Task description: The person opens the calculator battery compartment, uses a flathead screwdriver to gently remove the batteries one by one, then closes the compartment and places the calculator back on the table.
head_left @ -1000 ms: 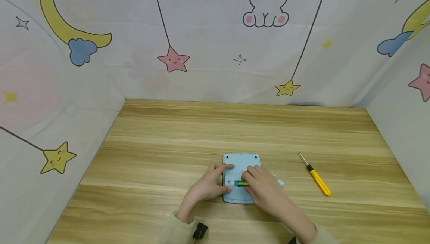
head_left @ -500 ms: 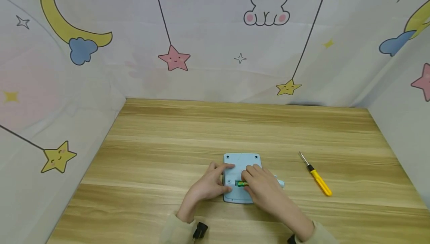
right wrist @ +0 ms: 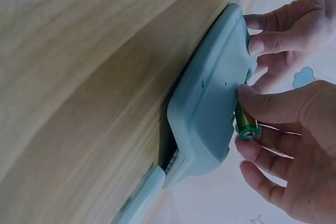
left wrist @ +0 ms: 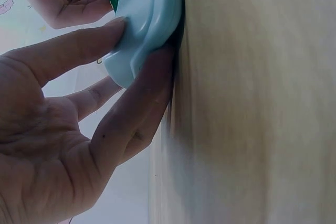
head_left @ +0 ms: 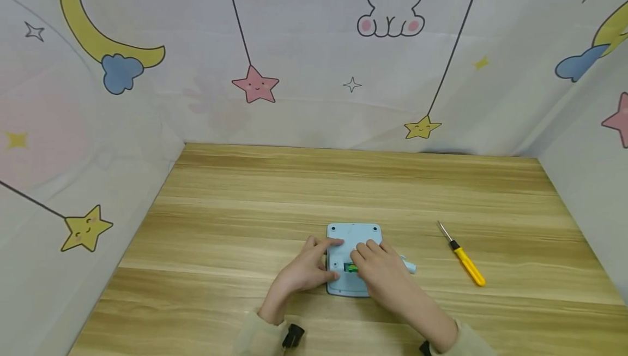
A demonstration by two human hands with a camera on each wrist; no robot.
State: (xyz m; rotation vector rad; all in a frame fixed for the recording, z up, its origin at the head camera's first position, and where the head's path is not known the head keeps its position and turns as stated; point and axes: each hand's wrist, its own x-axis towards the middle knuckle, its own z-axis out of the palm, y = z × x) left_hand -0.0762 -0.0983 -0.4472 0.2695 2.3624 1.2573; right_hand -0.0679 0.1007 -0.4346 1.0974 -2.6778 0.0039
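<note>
A light-blue calculator (head_left: 345, 285) lies back side up on the wooden table, a narrow battery slot showing in its back. My left hand (head_left: 305, 271) grips its left edge, the thumb on the back and other fingers around the side, as the left wrist view shows. Over the slot, my right hand (head_left: 385, 274) pinches a green battery (right wrist: 247, 121) between thumb and fingers. The battery's near end sticks out toward the right wrist camera; its other end is hidden by the thumb. In the head view, only a short piece of green shows beside the right fingers.
A small light-blue plastic piece (head_left: 408, 266) lies just right of the calculator, partly behind the right hand. Farther right rests a yellow-handled screwdriver (head_left: 466, 262). Printed cloth walls (head_left: 314, 110) stand along the back and sides of the table (head_left: 245, 192).
My right hand has shifted slightly left over the slot, so less of the battery shows in the head view. The left hand keeps its hold on the calculator.
</note>
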